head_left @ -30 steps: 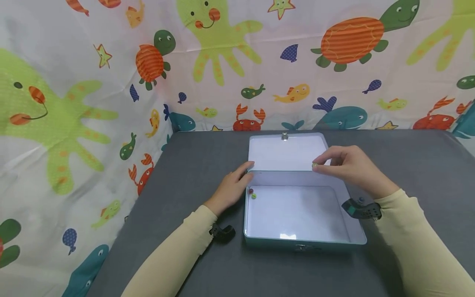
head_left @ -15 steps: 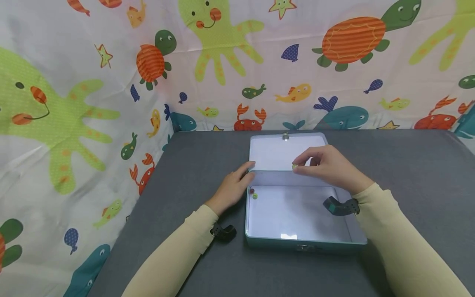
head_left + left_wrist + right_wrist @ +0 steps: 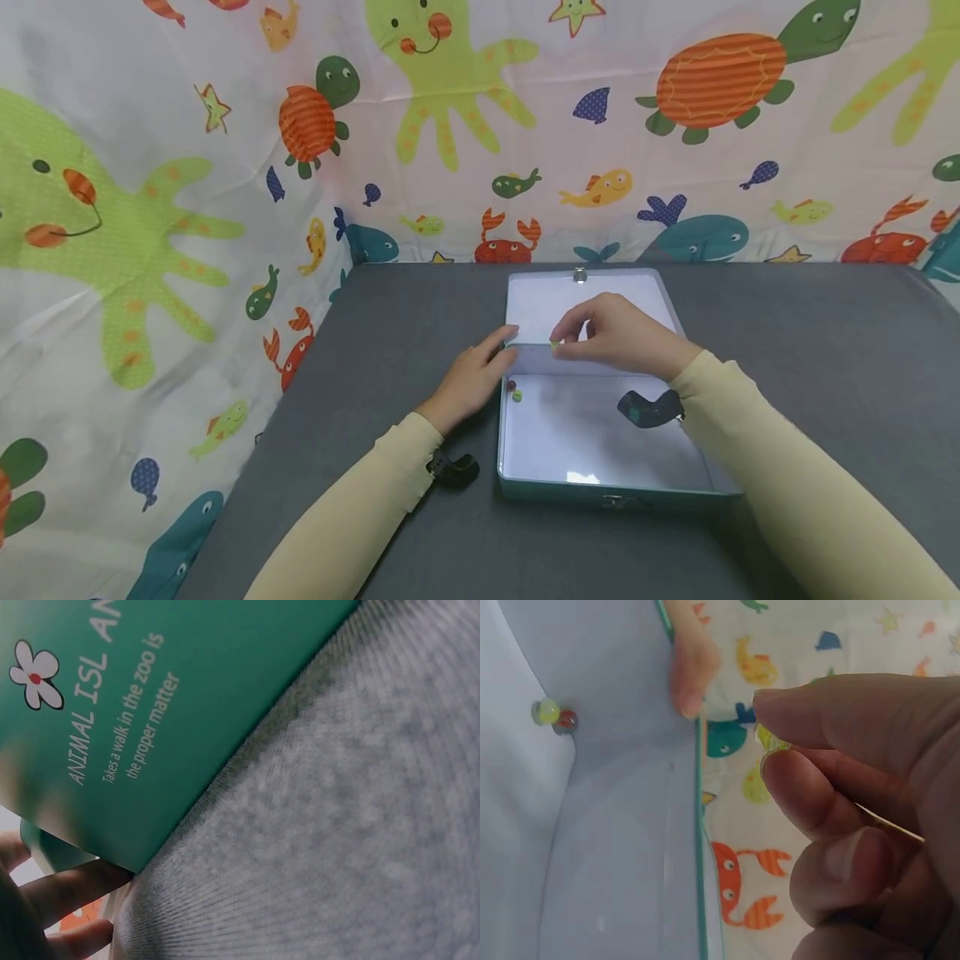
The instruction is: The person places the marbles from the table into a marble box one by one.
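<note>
In the head view my right hand (image 3: pixel 611 335) is over the back part of a hinged tin box. Its thumb and index finger pinch a small yellow-green marble (image 3: pixel 765 737), mostly hidden by the fingertips. The box (image 3: pixel 600 486), green outside and white inside, lies with its lid (image 3: pixel 532 292) folded back. My left hand (image 3: pixel 470 382) holds the box's back left corner near the hinge, thumb on the rim. Against the inner left wall sit a yellow-green marble (image 3: pixel 517 397) and a reddish-brown marble (image 3: pixel 512 386), side by side.
A grey cloth-covered table (image 3: pixel 405 325) lies under the box. White fabric with printed sea animals (image 3: pixel 450 200) hangs behind and at the left. White lettering (image 3: pixel 90 690) shows on the box's green side. Each wrist wears a dark strap (image 3: pixel 453 471).
My right hand has moved left across the box, from the lid's right edge toward its middle, still pinching the marble. My left hand and the two marbles in the box stay put.
</note>
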Tool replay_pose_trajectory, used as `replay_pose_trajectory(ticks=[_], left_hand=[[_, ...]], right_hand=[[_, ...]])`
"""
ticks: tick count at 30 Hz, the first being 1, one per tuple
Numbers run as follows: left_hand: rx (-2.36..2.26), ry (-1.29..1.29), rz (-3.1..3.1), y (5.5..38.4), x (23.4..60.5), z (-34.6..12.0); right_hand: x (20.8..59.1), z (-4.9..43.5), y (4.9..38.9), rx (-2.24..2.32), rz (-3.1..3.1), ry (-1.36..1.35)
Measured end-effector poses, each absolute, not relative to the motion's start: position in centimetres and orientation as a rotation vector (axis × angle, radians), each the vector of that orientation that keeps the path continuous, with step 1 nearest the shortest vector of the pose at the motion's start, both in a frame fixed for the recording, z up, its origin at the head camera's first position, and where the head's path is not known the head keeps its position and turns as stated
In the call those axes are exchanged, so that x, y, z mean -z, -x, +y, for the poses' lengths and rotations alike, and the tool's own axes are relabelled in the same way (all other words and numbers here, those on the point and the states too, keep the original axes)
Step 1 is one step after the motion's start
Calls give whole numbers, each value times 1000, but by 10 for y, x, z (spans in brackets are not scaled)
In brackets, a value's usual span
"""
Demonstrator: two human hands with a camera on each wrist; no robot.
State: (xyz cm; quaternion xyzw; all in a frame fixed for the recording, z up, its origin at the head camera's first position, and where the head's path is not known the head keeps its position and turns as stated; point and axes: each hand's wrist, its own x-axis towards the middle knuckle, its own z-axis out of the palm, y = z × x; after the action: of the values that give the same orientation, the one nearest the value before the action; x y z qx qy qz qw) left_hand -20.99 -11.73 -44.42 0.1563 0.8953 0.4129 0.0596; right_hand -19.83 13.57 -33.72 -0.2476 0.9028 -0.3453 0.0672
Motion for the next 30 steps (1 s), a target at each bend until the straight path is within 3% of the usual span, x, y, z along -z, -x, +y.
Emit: replay_pose_trajectory(ticks=[10, 30], left_hand=[[-1206, -475, 2725, 212, 447, -116], [-1206, -465, 2742, 214, 444, -121]], right_hand=[[363, 108, 197, 891, 2674, 930], [395, 92, 204, 931, 2521, 988]])
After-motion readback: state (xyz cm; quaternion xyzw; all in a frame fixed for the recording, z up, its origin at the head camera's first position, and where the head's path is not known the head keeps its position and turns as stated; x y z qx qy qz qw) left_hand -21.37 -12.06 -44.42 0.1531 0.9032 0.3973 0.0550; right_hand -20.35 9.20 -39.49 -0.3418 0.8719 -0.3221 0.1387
